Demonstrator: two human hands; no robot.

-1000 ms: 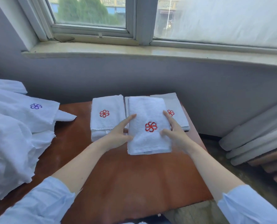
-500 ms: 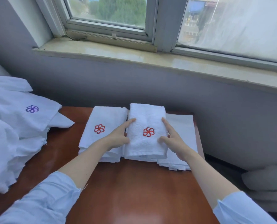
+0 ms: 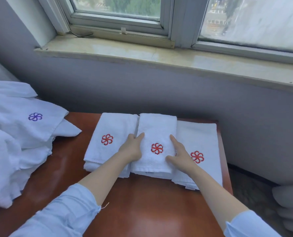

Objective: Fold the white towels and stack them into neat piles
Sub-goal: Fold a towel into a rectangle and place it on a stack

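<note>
White terry cloth takes up the far half of my feed. The middle towel (image 3: 156, 129) is folded into a narrow oblong with its red pinwheel emblem face up. It lies on the brown table (image 3: 142, 211) between two other folded stacks, close under the grey wall below the windowsill (image 3: 159, 55).

The left stack (image 3: 111, 127) and the right stack (image 3: 202, 134) each show the same red emblem. The middle towel sits higher than both, its long edges touching or slightly overlapping them. More folded layers show under its near edge.

The left hand (image 3: 132, 148) rests against the towel's left edge, with one finger stretched along the top. Its other fingers dip into the seam beside the left stack (partly hidden, but they look straight, not wrapped round the cloth). The right hand (image 3: 181, 155) lies spread and flat on the right edge, forefinger pointing away from me and thumb resting on the towel near the emblem. So the towel is pressed between two flat hands, not pinched.

At my left a loose heap of unfolded towels (image 3: 8, 134) spills onto the table, one bearing a purple emblem. Pale blue sleeves (image 3: 65, 214) cover both forearms from about the elbow.
</note>
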